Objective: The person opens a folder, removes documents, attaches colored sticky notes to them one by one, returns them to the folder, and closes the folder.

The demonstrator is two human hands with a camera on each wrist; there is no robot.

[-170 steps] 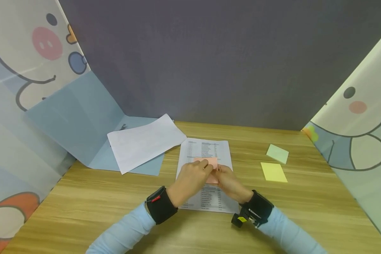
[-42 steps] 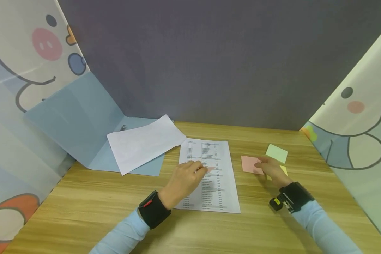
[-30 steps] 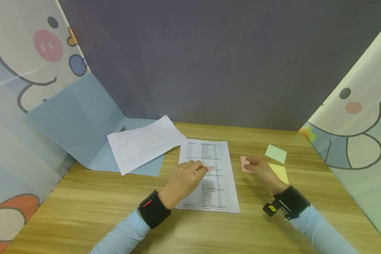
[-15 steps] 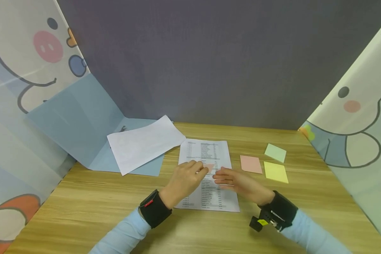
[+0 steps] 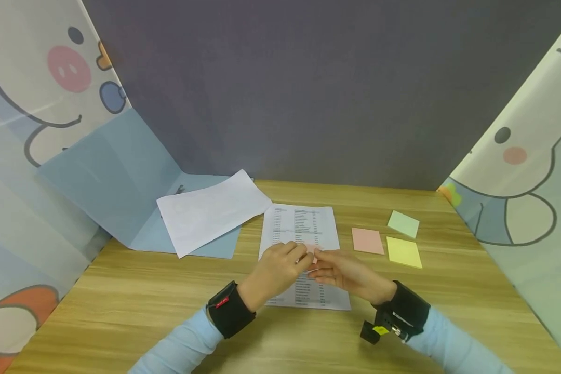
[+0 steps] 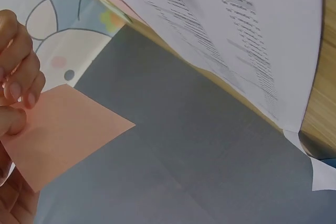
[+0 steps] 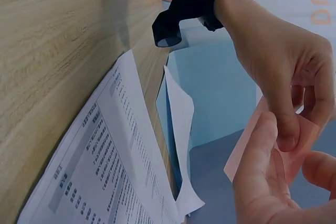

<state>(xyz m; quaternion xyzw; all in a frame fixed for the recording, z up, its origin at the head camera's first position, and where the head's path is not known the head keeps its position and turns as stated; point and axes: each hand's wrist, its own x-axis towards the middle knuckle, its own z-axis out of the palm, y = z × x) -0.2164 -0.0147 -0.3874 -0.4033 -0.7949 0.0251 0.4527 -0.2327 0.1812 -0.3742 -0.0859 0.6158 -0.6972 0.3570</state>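
Note:
My left hand [image 5: 273, 270] pinches a single pink sticky note [image 6: 73, 135] above the printed sheet [image 5: 304, 223]. From the other side my right hand [image 5: 352, 275] meets the note, its thumb and fingers bent around the edge. Both hands come together at the note in the right wrist view, where fingers cover much of it. To the right on the table lie a pink sticky-note pad [image 5: 368, 241], a yellow pad [image 5: 404, 252] and a pale green pad [image 5: 403, 224].
An open blue folder [image 5: 112, 182] stands at the left, one cover leaning up on the wall. A white sheet [image 5: 212, 210] lies across it, its corner reaching the printed sheet. A dark grey panel [image 5: 280, 93] closes off the back of the wooden table [image 5: 168, 291].
Earlier both hands worked at the pink pad. My right hand laid it beside the yellow pad, let go, and came back left to the note that my left hand kept holding.

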